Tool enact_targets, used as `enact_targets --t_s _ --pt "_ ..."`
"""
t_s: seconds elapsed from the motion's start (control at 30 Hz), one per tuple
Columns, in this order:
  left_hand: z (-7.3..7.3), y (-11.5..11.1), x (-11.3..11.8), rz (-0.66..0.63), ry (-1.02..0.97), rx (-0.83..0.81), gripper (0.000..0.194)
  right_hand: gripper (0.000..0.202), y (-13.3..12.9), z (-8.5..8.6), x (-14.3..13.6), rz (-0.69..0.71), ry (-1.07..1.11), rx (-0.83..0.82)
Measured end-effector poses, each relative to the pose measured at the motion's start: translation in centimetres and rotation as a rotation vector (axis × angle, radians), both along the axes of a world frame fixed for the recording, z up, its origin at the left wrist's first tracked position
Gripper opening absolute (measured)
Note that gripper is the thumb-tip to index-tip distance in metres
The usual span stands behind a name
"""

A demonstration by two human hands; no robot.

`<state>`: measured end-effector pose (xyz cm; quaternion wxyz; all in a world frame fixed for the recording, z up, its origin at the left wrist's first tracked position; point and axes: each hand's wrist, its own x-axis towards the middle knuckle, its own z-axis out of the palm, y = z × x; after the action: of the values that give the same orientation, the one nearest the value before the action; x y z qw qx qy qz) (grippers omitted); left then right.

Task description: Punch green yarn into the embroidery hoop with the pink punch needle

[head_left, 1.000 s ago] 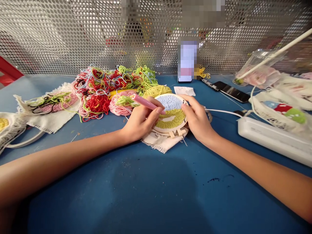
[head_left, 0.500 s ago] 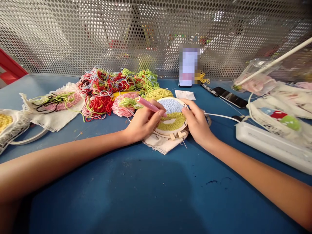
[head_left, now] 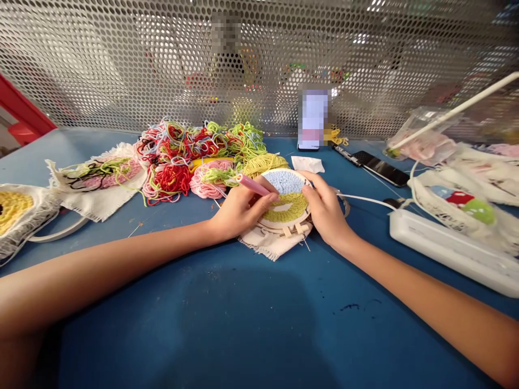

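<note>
My left hand point(head_left: 239, 212) is closed around a pink punch needle point(head_left: 253, 185), which slants down to the right, its lower end hidden by my fingers. Under it lies a round embroidery hoop point(head_left: 271, 224) with white cloth, worked in light blue loops point(head_left: 284, 181) above and yellow-green loops point(head_left: 298, 204) below. A bare white patch shows within the yellow-green part. My right hand point(head_left: 327, 208) grips the hoop's right edge, thumb on top and fingers around the far side. Frayed cloth point(head_left: 267, 247) sticks out beneath the hoop.
Tangled yarn point(head_left: 174, 151) in several colours is heaped behind my left hand. Stitched cloth point(head_left: 101, 189) lies to the left. A phone point(head_left: 314, 121) stands against the perforated metal screen point(head_left: 162, 81). At right are a dark phone point(head_left: 383, 168), a white power strip point(head_left: 450, 248) and more cloth.
The whole view has shifted slightly, so things sit a little lower. The punch needle and my left hand have moved slightly down and right over the hoop. My right hand keeps its grip.
</note>
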<state>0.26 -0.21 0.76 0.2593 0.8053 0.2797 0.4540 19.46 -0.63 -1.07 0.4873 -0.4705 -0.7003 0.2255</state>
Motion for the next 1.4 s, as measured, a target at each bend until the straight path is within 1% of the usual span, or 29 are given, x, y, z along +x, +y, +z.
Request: enact_targets --t_s 0.13,0.33,0.57,0.73,0.9,1.0,1.13,1.4 --pt "0.05 0.05 0.02 -0.003 0.052 0.047 0.026 0.037 -0.43 0.20 -0.09 -0.037 -0.064 0.066" --pt "-0.03 -0.07 0.17 -0.019 0.171 0.019 0.024 0.040 -0.96 0.25 -0.07 -0.066 -0.111 0.080" --pt "0.14 -0.08 0.22 -0.006 0.176 -0.039 0.025 0.037 -0.68 0.13 0.02 -0.058 -0.104 0.068" --pt "0.16 -0.04 0.28 -0.026 0.172 -0.046 0.025 0.037 -0.68 0.13 0.17 -0.053 -0.093 0.031" --pt "0.09 0.04 0.34 -0.014 0.178 -0.059 0.026 0.036 -0.67 0.13 0.22 -0.043 -0.081 0.051" --pt "-0.01 0.04 0.34 -0.016 0.184 -0.058 0.026 0.037 -0.71 0.15 0.23 -0.044 -0.070 0.034" --pt "0.00 -0.10 0.25 -0.029 0.182 -0.089 0.026 0.038 -0.73 0.19 0.31 -0.051 -0.056 -0.032" --pt "0.23 -0.35 0.12 -0.050 0.178 -0.109 0.021 0.038 -0.81 0.51 0.22 -0.021 0.003 -0.100"
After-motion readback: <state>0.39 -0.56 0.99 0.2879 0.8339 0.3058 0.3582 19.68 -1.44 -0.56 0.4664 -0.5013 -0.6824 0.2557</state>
